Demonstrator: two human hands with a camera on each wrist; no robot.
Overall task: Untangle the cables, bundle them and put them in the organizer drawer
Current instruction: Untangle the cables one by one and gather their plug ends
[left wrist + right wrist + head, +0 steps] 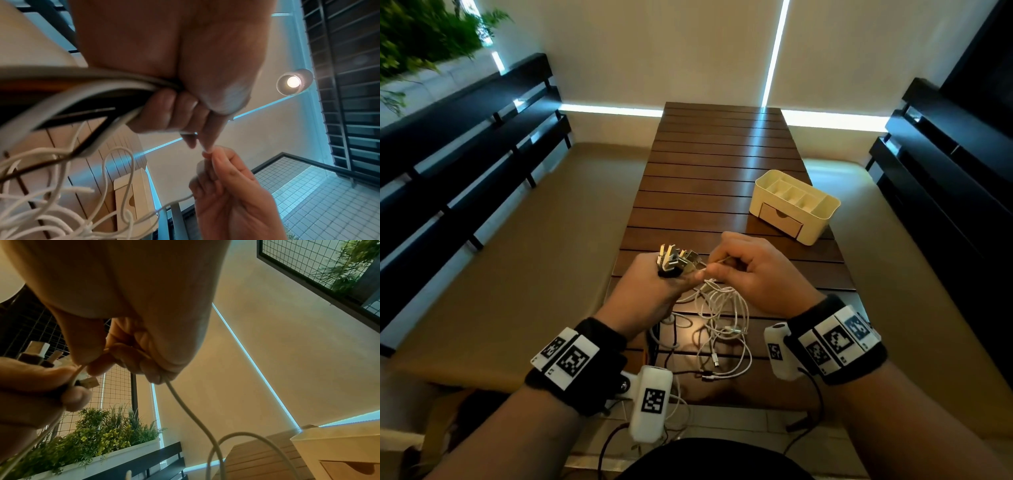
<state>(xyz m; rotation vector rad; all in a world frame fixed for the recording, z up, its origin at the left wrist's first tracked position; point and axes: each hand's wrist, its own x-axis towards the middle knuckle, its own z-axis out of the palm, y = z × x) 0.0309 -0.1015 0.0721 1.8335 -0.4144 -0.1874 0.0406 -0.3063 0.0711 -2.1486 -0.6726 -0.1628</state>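
My left hand grips a bunch of cable ends, their USB plugs sticking up out of the fist. In the left wrist view the gripped cables run out of that fist. My right hand pinches one thin white cable between thumb and forefinger, right beside the left hand's fingertips. A tangle of white cables hangs from both hands onto the wooden table. The cream organizer stands at the right, its drawer closed.
Dark slatted benches line both sides of the narrow table. A planter with green plants sits at the left. Wires from the wrist cameras trail at the table's near edge.
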